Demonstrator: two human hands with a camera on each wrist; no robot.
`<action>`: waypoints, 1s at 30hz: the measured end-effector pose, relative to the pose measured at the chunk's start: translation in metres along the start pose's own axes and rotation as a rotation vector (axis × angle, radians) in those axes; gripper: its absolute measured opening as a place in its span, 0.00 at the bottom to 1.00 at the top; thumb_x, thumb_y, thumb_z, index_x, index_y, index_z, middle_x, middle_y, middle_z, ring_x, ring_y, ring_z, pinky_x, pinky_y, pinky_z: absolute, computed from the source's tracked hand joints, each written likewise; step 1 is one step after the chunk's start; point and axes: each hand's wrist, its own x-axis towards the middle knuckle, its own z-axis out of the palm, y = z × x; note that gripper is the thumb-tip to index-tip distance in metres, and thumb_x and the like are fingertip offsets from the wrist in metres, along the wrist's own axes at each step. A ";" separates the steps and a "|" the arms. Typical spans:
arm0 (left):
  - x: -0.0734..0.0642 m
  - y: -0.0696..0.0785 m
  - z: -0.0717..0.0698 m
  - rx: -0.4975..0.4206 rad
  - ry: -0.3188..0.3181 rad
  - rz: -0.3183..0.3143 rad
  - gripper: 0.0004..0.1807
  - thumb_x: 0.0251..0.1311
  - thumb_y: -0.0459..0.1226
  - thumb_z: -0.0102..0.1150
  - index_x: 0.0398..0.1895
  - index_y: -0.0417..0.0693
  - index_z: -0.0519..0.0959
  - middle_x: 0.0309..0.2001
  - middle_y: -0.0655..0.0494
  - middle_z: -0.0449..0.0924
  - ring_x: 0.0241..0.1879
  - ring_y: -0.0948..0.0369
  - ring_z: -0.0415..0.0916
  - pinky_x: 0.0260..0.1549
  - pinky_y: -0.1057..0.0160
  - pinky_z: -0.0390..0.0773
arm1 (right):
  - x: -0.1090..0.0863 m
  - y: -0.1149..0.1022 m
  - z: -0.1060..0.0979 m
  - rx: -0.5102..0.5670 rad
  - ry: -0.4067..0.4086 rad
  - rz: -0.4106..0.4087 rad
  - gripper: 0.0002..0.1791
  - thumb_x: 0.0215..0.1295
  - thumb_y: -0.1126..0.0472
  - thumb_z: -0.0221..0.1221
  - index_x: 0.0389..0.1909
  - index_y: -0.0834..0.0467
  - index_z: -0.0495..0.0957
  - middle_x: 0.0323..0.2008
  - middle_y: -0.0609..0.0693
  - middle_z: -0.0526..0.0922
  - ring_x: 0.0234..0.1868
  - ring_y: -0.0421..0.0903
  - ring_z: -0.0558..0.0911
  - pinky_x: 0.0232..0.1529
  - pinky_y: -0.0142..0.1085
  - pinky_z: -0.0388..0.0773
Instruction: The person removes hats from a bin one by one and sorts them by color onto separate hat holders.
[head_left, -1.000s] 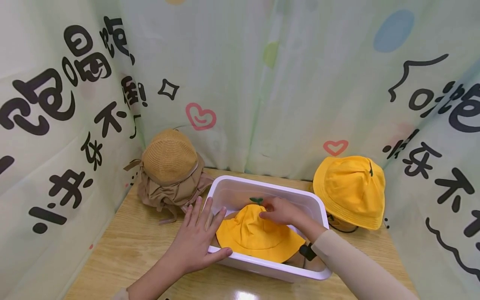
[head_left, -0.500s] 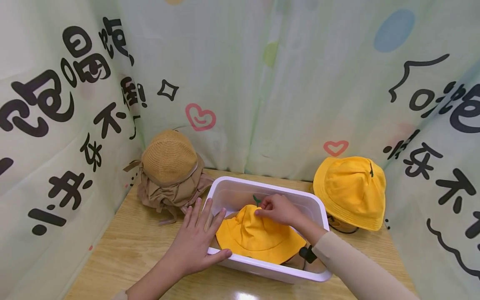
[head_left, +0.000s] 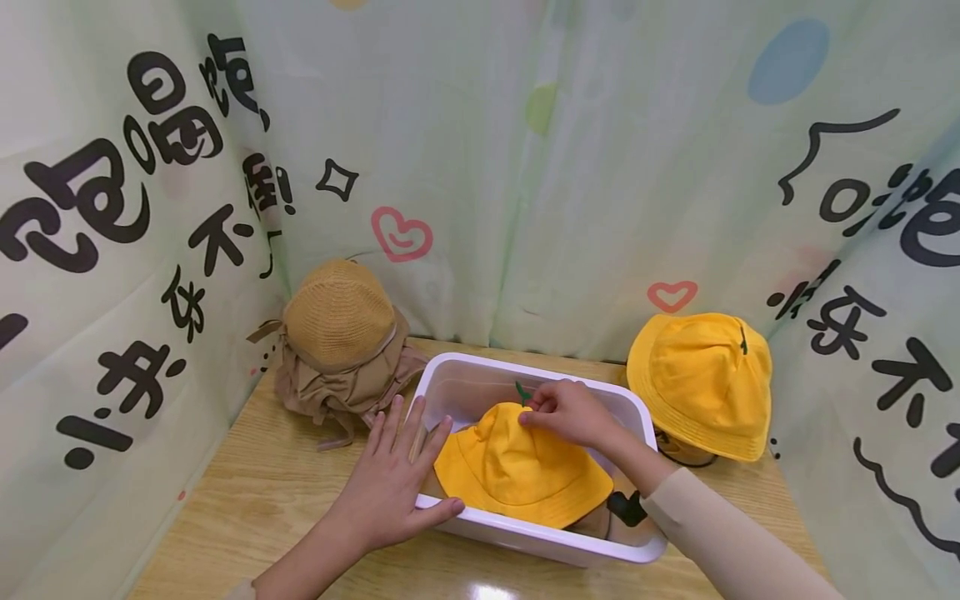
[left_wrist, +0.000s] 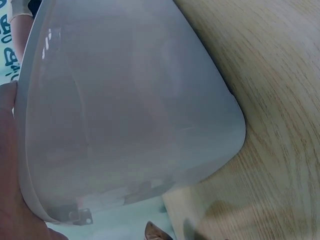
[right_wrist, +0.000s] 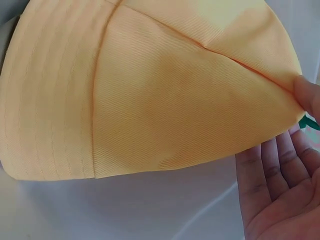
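Note:
A yellow bucket hat [head_left: 517, 467] with a small green sprout [head_left: 522, 392] on its crown sits inside a white plastic bin [head_left: 517, 542]. My right hand [head_left: 573, 412] pinches the crown beside the sprout; in the right wrist view the thumb lies on one side of the yellow cloth [right_wrist: 195, 100] and the fingers on the other. Spread over the bin's left front corner, my left hand [head_left: 397, 479] rests on the rim with fingers straight. The left wrist view shows the bin's outer wall [left_wrist: 125, 100] close to that hand. Something brown lies under the hat, mostly hidden.
Behind the bin on the left stands a tan woven hat [head_left: 339, 317] with brown cloth below it. A second yellow hat [head_left: 701, 379] sits on a stand at the right. Printed curtains [head_left: 480, 167] enclose the wooden table [head_left: 247, 492] at the back and sides.
My right hand has risen slightly, lifting the hat's crown a little, and the sprout now stands more upright. My left hand stays in place on the rim.

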 end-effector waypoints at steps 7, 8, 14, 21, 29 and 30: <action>0.000 0.000 0.001 -0.012 0.006 0.000 0.53 0.59 0.76 0.36 0.80 0.56 0.54 0.79 0.36 0.42 0.77 0.36 0.31 0.71 0.34 0.48 | -0.007 -0.001 -0.009 0.030 0.013 -0.033 0.12 0.59 0.49 0.70 0.28 0.51 0.82 0.24 0.42 0.81 0.27 0.42 0.76 0.28 0.35 0.73; 0.000 0.000 0.001 -0.012 0.009 0.000 0.53 0.59 0.77 0.36 0.80 0.56 0.54 0.79 0.36 0.42 0.77 0.36 0.32 0.71 0.34 0.48 | -0.009 -0.002 -0.011 0.037 0.015 -0.041 0.11 0.59 0.49 0.70 0.28 0.52 0.82 0.24 0.43 0.81 0.27 0.42 0.75 0.28 0.34 0.73; 0.001 0.000 0.002 -0.010 0.011 0.000 0.53 0.59 0.77 0.35 0.80 0.56 0.54 0.79 0.36 0.42 0.77 0.36 0.32 0.70 0.34 0.49 | -0.016 -0.006 -0.021 0.068 0.021 -0.075 0.10 0.61 0.51 0.69 0.30 0.53 0.83 0.26 0.44 0.81 0.28 0.43 0.76 0.28 0.34 0.74; 0.001 0.000 0.001 -0.005 0.023 0.003 0.52 0.59 0.76 0.35 0.80 0.56 0.54 0.79 0.36 0.43 0.77 0.36 0.34 0.70 0.33 0.51 | -0.021 -0.012 -0.033 0.056 0.043 -0.100 0.11 0.61 0.49 0.69 0.32 0.52 0.83 0.27 0.43 0.82 0.28 0.42 0.77 0.28 0.33 0.75; 0.001 0.000 0.003 -0.004 0.022 0.002 0.53 0.59 0.77 0.34 0.80 0.56 0.53 0.79 0.36 0.41 0.77 0.36 0.34 0.70 0.34 0.51 | -0.028 -0.013 -0.044 0.064 0.086 -0.113 0.11 0.61 0.49 0.69 0.33 0.53 0.83 0.27 0.44 0.82 0.27 0.43 0.78 0.30 0.34 0.76; 0.001 0.000 0.003 -0.005 0.024 0.003 0.53 0.59 0.76 0.34 0.80 0.56 0.53 0.79 0.36 0.41 0.77 0.36 0.35 0.70 0.34 0.52 | -0.029 -0.013 -0.046 0.063 0.096 -0.115 0.11 0.62 0.49 0.68 0.33 0.53 0.83 0.28 0.44 0.83 0.28 0.43 0.78 0.31 0.34 0.77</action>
